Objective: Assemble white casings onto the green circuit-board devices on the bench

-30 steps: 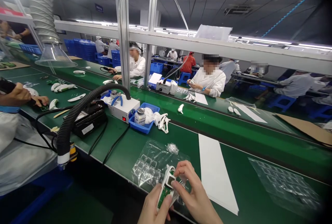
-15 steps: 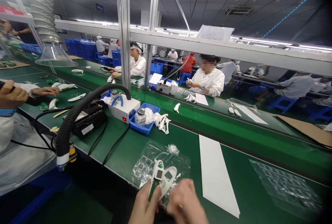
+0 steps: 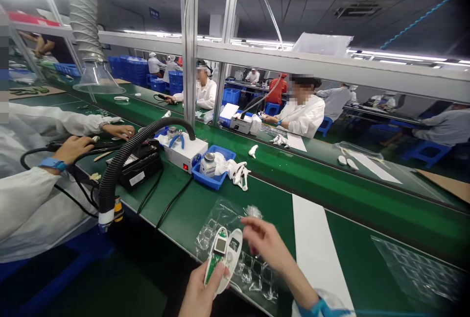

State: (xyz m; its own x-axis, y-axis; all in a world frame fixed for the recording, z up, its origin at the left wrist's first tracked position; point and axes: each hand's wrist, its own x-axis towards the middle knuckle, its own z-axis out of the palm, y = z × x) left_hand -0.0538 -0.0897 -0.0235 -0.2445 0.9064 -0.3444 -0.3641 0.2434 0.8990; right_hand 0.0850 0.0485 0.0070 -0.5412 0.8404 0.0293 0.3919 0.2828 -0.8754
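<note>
My left hand holds a white oval housing half with a green circuit board and a small square display in it. A second white shell with a window lies against it in the same hand. My right hand, a blue band at its wrist, is raised just right of the shells, over clear plastic sheeting. Its fingers are bent and somewhat apart near a clear crumpled piece; nothing shows between them. The clear blister sheet spreads on the green bench beneath both hands.
White paper strips lie right of my hands, another clear tray beyond. A blue bin, white box and black hose stand left. A person's hands work at far left.
My right hand has moved up and away from the shells, its fingers now spread from a fist. The shells are turned more toward the camera. The left neighbour's hands have shifted.
</note>
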